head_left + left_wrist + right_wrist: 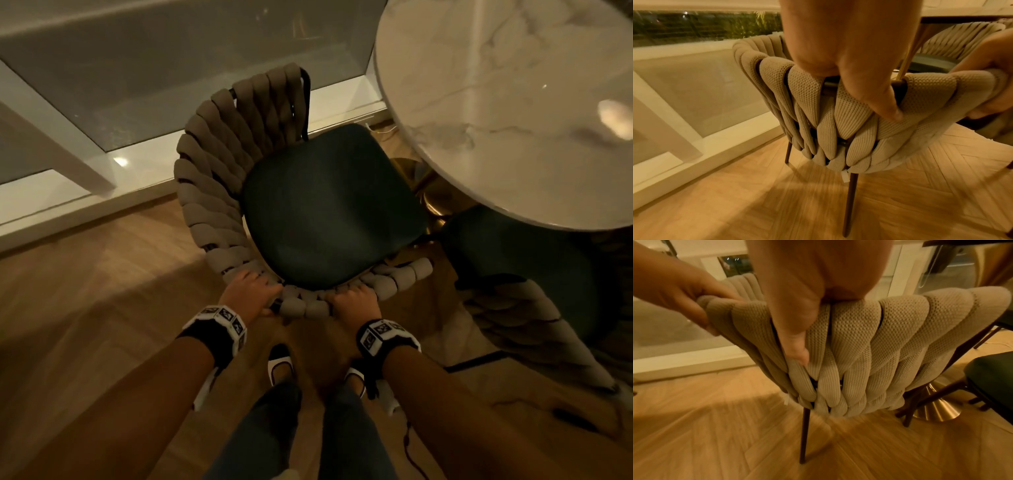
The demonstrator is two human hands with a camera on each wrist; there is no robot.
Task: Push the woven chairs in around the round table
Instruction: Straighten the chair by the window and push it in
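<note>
On a herringbone wood floor (pixel 102 274) beside the round table (pixel 513 102), a woven chair's (pixel 212 192) backrest rim is gripped by the left hand (pixel 250 291) and right hand (pixel 356 303), fingers curled over it.

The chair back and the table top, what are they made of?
The chair back looks like thick knitted fabric tubes, beige and matte, woven over a dark frame; the stitches show up close. The table top looks like polished marble or a marble-look slab: pale, grey veins, shiny reflections.

We reach both arms forward and down, left grip (pixel 251 289) and right grip (pixel 354 301) curled tight side by side, thumbs pointing down.
</note>
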